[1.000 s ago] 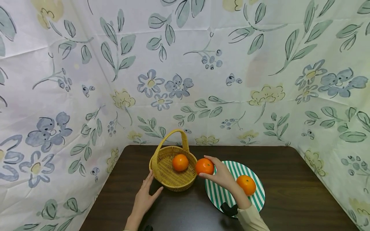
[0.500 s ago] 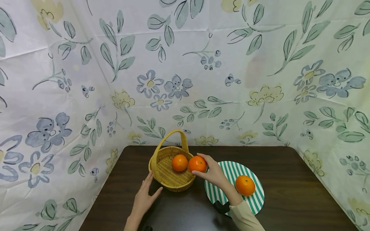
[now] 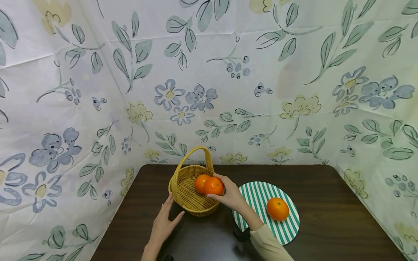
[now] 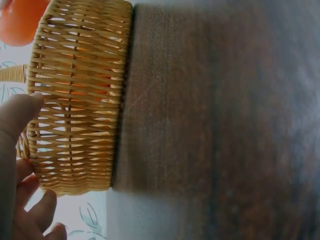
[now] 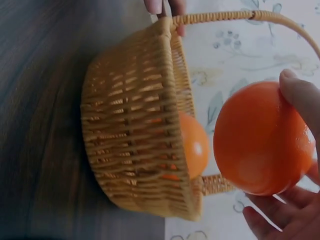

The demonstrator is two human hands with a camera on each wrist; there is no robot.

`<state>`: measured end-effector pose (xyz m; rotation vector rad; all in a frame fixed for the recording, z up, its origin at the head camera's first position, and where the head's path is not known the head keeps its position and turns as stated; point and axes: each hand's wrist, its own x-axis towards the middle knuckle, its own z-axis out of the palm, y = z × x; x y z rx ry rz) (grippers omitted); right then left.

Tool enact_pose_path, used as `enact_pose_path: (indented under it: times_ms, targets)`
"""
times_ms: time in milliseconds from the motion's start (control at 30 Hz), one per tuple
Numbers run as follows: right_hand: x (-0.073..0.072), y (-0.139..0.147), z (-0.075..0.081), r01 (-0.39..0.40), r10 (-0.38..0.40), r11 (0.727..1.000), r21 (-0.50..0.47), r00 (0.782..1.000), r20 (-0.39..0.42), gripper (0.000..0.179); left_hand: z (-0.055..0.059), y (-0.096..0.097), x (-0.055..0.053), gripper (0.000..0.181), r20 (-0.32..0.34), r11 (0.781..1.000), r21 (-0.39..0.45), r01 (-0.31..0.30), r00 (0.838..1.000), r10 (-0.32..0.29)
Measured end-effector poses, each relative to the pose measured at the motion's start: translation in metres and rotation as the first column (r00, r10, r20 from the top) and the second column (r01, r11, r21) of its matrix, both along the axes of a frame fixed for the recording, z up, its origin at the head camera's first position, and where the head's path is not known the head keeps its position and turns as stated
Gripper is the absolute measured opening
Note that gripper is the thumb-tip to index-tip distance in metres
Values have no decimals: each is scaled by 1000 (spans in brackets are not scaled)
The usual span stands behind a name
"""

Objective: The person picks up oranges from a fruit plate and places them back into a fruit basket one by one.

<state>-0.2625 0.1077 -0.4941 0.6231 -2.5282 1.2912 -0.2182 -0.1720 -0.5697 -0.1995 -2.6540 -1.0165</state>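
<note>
My right hand [image 3: 230, 194] holds an orange [image 3: 213, 186] above the right side of a yellow wicker basket [image 3: 192, 206]. In the right wrist view this held orange [image 5: 260, 140] is beyond the rim, with the thumb on one side and fingers beneath. Another orange [image 3: 200, 183] lies inside the basket, partly covered by the held one in the head view. My left hand [image 3: 163, 223] touches the basket's left front side with extended fingers, its thumb spread away. A third orange [image 3: 277, 209] sits on a round green-and-white striped plate [image 3: 261, 188].
The basket's tall arched handle [image 3: 177, 170] rises over its opening. A dark wooden table [image 3: 326, 217] bears everything. Floral cloth [image 3: 241, 90] hangs behind and along the sides.
My right hand has carried its orange leftward from beside the plate to above the basket. The left hand, the basket and the orange on the plate have stayed in place.
</note>
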Motion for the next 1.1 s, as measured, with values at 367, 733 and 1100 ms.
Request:
enact_pose_path:
  times_ms: [367, 733, 1100]
  targets:
    - [-4, -15, -7, 14, -13, 999, 31, 999, -46, 72, -1, 3, 0, 74, 5, 1000, 1, -6, 1000, 6]
    - [-7, -32, -7, 49, -37, 988, 144, 996, -83, 74, 1, 1, 0, 74, 4, 1000, -3, -8, 1000, 8]
    - [-13, -43, -14, 13, -10, 984, 180, 1000, -17, 73, 0, 0, 1, 73, -1, 1000, 6, -10, 1000, 10]
